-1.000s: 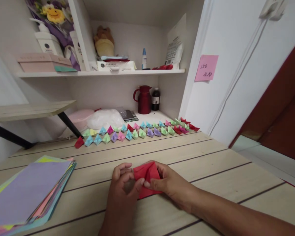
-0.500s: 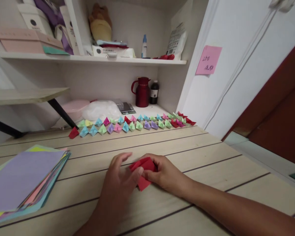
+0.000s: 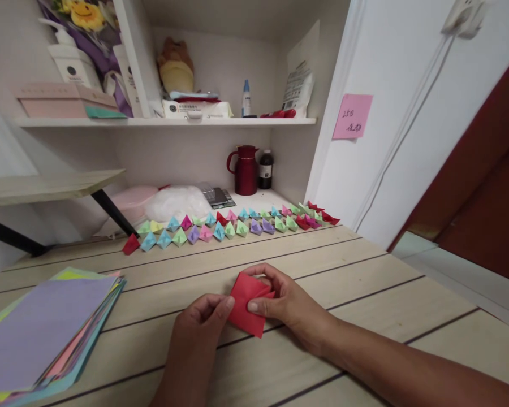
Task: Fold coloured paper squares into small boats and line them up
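Observation:
A folded red paper piece [image 3: 247, 303] lies in a diamond shape on the wooden table [image 3: 365, 277], pinched by both hands. My left hand [image 3: 197, 328] grips its left corner with curled fingers. My right hand [image 3: 282, 302] holds the right side, thumb on top and fingers curved behind it. Two rows of small folded paper boats [image 3: 233, 225] in several colours run along the table's far edge.
A stack of coloured paper sheets [image 3: 42, 328] lies at the left. Behind the boats stand a dark red jug [image 3: 246, 169], a dark bottle [image 3: 266, 169] and a white plastic bag [image 3: 178, 203]. A pink sticky note [image 3: 352, 116] hangs on the wall.
The red paper went from puffed open to pressed down, and now lies flat as a diamond. My left hand moved from lying over it to pinching its left corner.

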`<state>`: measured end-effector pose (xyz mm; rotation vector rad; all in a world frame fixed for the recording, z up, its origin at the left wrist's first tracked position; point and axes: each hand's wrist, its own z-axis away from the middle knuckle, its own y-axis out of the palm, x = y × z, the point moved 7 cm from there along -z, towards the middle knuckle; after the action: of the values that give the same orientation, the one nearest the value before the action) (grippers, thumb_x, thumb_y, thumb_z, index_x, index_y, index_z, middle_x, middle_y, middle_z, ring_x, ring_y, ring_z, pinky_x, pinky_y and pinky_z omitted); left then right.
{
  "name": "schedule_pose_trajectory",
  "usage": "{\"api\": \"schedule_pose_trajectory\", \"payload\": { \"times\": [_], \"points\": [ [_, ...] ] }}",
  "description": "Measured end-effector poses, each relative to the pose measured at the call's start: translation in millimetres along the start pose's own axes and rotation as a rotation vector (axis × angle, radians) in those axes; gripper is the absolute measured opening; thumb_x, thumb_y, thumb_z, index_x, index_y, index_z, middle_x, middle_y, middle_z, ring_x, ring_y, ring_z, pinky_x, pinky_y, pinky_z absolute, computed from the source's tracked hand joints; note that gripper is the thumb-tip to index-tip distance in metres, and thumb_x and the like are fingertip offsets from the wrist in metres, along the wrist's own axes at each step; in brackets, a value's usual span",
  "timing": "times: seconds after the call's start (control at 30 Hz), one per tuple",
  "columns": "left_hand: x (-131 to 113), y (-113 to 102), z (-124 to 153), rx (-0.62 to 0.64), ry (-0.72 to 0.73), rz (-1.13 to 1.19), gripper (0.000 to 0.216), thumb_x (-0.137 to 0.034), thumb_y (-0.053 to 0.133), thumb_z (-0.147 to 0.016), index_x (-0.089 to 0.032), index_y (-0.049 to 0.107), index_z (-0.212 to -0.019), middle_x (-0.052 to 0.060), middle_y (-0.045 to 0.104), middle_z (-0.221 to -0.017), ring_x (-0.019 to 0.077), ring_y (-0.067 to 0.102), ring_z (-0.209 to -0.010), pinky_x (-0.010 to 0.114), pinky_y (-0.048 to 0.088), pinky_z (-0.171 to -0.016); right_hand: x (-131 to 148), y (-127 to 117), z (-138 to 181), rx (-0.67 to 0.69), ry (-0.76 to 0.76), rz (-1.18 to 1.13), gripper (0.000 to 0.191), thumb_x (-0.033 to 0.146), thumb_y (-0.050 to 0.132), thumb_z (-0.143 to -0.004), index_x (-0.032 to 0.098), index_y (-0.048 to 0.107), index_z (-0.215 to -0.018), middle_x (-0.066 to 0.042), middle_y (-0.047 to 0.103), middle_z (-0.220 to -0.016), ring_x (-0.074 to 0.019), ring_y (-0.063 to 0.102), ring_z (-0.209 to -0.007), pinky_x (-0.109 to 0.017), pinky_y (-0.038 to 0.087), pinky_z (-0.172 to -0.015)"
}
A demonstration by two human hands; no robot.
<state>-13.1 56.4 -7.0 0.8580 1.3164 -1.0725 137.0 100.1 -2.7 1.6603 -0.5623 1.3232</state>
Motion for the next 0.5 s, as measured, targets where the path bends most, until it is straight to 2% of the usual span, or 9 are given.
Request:
{"api": "schedule_pose_trajectory", "payload": {
  "times": [0.1,0.23,0.37,0.43,0.5],
  "points": [
    [3,2,2,-0.005,-0.047,0.070,0.032,-0.049,0.074,-0.062,-0.018,0.070,-0.068,-0.002,0.066,-0.059,0.0155,0.056,-0.058,0.024,0.042,-0.059,0,3,2,-0.001,0.022,-0.030,0.050,0.023,0.088,-0.055,0.019,0.062,-0.098,0.002,0.067,-0.081,-0.0122,0.059,-0.071,-0.023,0.046,-0.068],
    [6,5,2,0.014,-0.053,0.143,0.033,-0.050,0.075,-0.062,-0.018,0.066,-0.067,-0.004,0.061,-0.056,0.0124,0.051,-0.054,0.022,0.039,-0.055,-2,1,1,-0.037,0.071,-0.102,0.043,0.027,0.091,-0.051,0.016,0.063,-0.083,0.002,0.066,-0.071,-0.0107,0.058,-0.062,-0.022,0.045,-0.062],
    [6,7,-1,0.030,0.005,0.108,0.032,-0.046,0.077,-0.061,-0.018,0.061,-0.062,-0.007,0.053,-0.049,0.0078,0.041,-0.047,0.019,0.031,-0.049,4,-3,-1,-0.043,0.024,-0.166,0.045,0.027,0.091,-0.053,0.016,0.064,-0.087,0.001,0.067,-0.071,-0.0124,0.062,-0.065,-0.025,0.048,-0.067],
    [5,9,-3,0.050,0.044,0.130,0.034,-0.045,0.079,-0.058,-0.019,0.058,-0.063,-0.006,0.057,-0.052,0.0090,0.046,-0.049,0.020,0.034,-0.049,6,-4,-2,-0.038,0.005,-0.159,0.047,0.026,0.091,-0.052,0.017,0.064,-0.089,0.001,0.068,-0.074,-0.0124,0.062,-0.066,-0.025,0.048,-0.067],
    [6,11,-4,0.066,0.059,0.176,0.036,-0.044,0.080,-0.056,-0.019,0.060,-0.073,-0.002,0.064,-0.060,0.0129,0.056,-0.055,0.022,0.040,-0.053,6,-1,-2,-0.015,-0.001,-0.135,0.046,0.026,0.091,-0.052,0.016,0.065,-0.089,-0.001,0.070,-0.077,-0.0128,0.063,-0.069,-0.024,0.047,-0.068]
  ]
}}
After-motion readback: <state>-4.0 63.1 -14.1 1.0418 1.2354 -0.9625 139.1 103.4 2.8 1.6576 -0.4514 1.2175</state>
